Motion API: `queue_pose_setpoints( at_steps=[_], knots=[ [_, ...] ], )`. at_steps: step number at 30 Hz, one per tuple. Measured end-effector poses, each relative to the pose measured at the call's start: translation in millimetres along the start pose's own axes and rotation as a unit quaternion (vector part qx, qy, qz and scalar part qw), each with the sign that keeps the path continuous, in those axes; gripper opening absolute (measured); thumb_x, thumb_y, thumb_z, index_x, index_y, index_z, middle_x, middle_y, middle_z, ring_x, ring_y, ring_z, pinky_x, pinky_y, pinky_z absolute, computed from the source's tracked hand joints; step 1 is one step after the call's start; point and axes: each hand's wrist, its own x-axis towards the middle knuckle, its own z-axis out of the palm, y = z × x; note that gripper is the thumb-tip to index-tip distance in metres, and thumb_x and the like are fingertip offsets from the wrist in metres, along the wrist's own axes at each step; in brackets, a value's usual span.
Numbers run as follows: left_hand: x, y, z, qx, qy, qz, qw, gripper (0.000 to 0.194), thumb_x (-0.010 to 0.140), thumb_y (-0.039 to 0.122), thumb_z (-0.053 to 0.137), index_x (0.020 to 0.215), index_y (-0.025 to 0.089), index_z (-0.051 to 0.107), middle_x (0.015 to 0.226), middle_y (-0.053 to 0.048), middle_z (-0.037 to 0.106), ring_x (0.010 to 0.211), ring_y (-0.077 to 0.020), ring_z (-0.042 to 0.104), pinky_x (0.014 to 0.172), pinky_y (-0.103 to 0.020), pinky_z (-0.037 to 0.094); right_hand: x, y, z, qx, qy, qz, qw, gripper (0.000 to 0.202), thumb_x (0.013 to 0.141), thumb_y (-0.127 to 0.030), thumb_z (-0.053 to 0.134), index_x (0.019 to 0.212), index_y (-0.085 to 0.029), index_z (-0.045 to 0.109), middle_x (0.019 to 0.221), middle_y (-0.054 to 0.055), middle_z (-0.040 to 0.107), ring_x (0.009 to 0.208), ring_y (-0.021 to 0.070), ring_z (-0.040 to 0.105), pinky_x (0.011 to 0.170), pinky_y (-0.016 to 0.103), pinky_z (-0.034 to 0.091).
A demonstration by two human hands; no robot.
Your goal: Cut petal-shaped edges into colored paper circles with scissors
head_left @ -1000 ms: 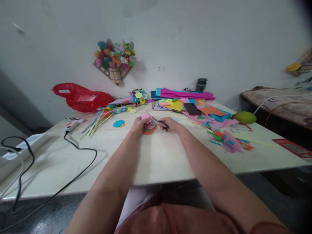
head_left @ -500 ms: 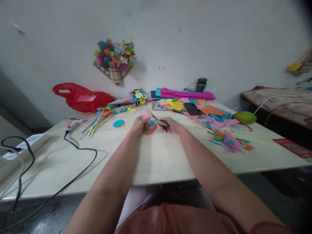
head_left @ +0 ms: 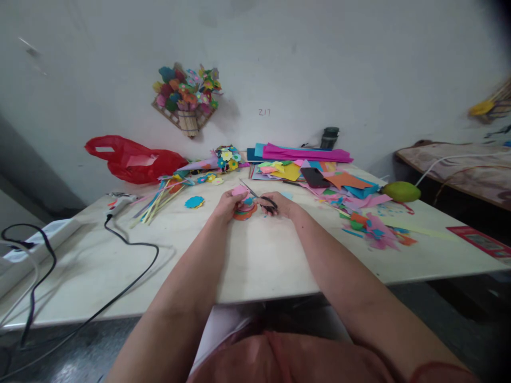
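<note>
My left hand [head_left: 228,204] pinches a small pink paper piece [head_left: 240,190] above the middle of the table. Black-handled scissors [head_left: 269,202] are in my right hand [head_left: 275,204], their blades pointing up and left toward the pink piece. Whether the blades touch the paper cannot be made out. Between and below my hands lies a small pile of round cut pieces, with an orange piece [head_left: 244,215] at the bottom. A blue scalloped piece [head_left: 194,202] rests on a yellow one to the left of my left hand.
Coloured paper sheets [head_left: 307,154], a dark phone [head_left: 315,177] and scraps [head_left: 379,231] lie at the back and right. Left are paper strips [head_left: 159,205], a red bag [head_left: 139,159], a glue gun [head_left: 120,205] with its cord and a power strip [head_left: 43,242].
The pink piece in my left hand shows a slightly different outline, and its angle has shifted a little. Both hands have stayed in nearly the same place.
</note>
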Motion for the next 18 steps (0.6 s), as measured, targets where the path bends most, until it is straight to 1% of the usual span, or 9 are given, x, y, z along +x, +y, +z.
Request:
queue_pose_setpoints(
  at_steps=[5, 10, 18],
  knots=[
    [-0.1, -0.1, 0.5, -0.002, -0.006, 0.002, 1.0, 0.04, 0.053, 0.029, 0.091, 0.056, 0.014, 0.054, 0.046, 0.004, 0.047, 0.043, -0.0048, 0.036, 0.046, -0.022, 0.028, 1.4, 1.8, -0.2, -0.005, 0.002, 0.0, 1.0, 0.029, 0.092, -0.034, 0.065, 0.071, -0.015, 0.057, 0.053, -0.002, 0.059, 0.036, 0.005, 0.047, 0.03, 0.017, 0.024],
    [-0.5, -0.2, 0.2, -0.006, -0.012, 0.004, 1.0, 0.042, 0.051, 0.031, 0.092, 0.056, 0.014, 0.054, 0.046, 0.004, 0.046, 0.043, -0.0047, 0.036, 0.046, -0.023, 0.027, -1.1, -1.3, 0.8, -0.006, 0.005, 0.003, 1.0, 0.029, 0.091, -0.035, 0.066, 0.071, -0.016, 0.056, 0.052, -0.003, 0.058, 0.036, 0.0051, 0.047, 0.031, 0.017, 0.024],
    [-0.1, 0.3, 0.2, -0.004, -0.009, -0.006, 1.0, 0.041, 0.052, 0.03, 0.092, 0.057, 0.015, 0.054, 0.045, 0.004, 0.046, 0.043, -0.0046, 0.035, 0.045, -0.022, 0.027, -1.4, -2.1, 1.3, -0.008, -0.002, -0.002, 1.0, 0.03, 0.09, -0.036, 0.065, 0.07, -0.016, 0.055, 0.05, -0.003, 0.057, 0.035, 0.0051, 0.045, 0.031, 0.017, 0.023]
  ],
)
